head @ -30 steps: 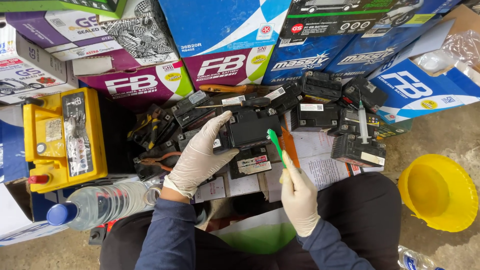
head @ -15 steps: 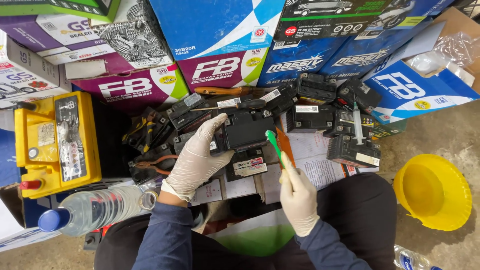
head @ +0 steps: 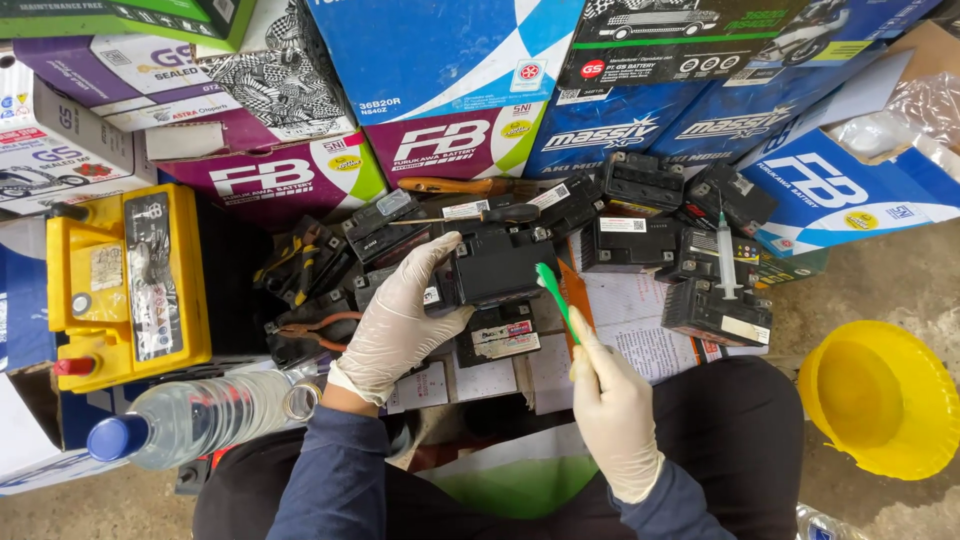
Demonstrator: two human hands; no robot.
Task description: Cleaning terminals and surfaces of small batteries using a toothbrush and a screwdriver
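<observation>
Hands first: my left hand (head: 400, 325), gloved in white, is spread over the near end of a small black battery (head: 495, 265), fingers curled on its top edge and steadying it where it sits on the floor among the other batteries. My right hand (head: 612, 415), also gloved, is closed around the handle of a green toothbrush (head: 556, 300), whose head points up at the battery's right side, close to it; I cannot tell whether the bristles touch. I judge the cleaning to be at an early stage: one battery is in hand, while several more black ones (head: 640, 185) lie just behind and to the right, one with a syringe (head: 727, 260) resting on it. A yellow battery (head: 125, 285) stands well apart to the left, a clear water bottle (head: 190, 420) lies near my left sleeve, and a yellow bowl (head: 880, 400) sits off to the right.
</observation>
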